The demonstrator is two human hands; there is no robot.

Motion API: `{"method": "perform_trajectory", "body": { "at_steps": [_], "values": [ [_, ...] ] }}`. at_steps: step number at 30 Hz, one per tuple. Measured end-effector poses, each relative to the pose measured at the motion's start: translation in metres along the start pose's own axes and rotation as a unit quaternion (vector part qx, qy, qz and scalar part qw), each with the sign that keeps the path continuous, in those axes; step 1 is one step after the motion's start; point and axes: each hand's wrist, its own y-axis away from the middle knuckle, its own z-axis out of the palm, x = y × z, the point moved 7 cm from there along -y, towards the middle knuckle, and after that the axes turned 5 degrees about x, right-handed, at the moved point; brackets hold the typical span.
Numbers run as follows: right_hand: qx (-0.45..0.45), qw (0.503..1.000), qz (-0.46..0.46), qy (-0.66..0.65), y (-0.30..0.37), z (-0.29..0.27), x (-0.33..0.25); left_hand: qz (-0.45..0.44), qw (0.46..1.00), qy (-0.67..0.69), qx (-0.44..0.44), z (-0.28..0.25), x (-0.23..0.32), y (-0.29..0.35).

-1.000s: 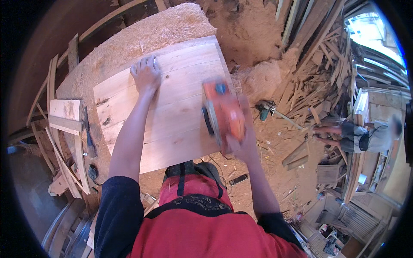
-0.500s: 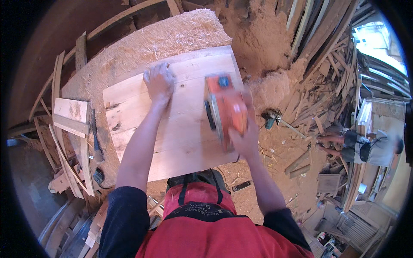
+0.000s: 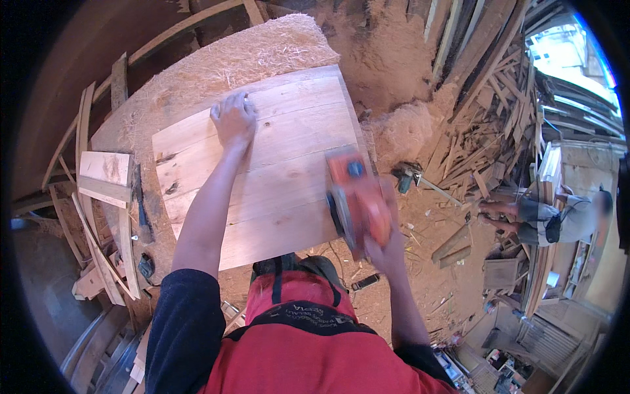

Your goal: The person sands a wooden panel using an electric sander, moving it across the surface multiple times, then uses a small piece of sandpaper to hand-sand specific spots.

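Note:
A pale panel of joined planks (image 3: 282,164) lies on the bench, with dark knots along its left side. Pressing on its upper part is my left hand (image 3: 235,123), fingers resting on the wood and holding no tool. My right hand (image 3: 386,246) grips the rear handle of an orange electric planer (image 3: 361,200) with a blue front knob. The planer sits over the panel's right edge, its near end past the near right corner. Motion blurs it, and its underside is hidden.
Shavings (image 3: 262,56) cover the bench behind the panel. Scrap boards (image 3: 105,177) stand left. A dark green power tool (image 3: 405,180) and a dark flat object (image 3: 365,282) lie on the floor at right. Offcuts (image 3: 489,125) pile up far right, near another person (image 3: 571,220).
The planer and my right hand have shifted toward me and to the right, over the panel's edge. My left hand stays on the panel. The whole view has shifted slightly.

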Motion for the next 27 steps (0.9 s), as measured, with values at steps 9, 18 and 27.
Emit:
{"method": "perform_trajectory", "body": {
  "at_steps": [9,18,27],
  "values": [
    [0.012,0.997,0.074,-0.009,0.024,-0.016,0.016,0.018,1.000,-0.001,0.011,0.000,0.007,0.001],
    [0.026,0.994,-0.105,0.012,-0.240,0.069,-0.102,0.017,1.000,-0.002,-0.019,0.000,0.010,-0.003],
    [-0.040,0.964,-0.229,0.129,-0.167,0.055,-0.128,-0.066,0.916,0.381,-0.105,-0.073,0.046,-0.023]
  ]
}}
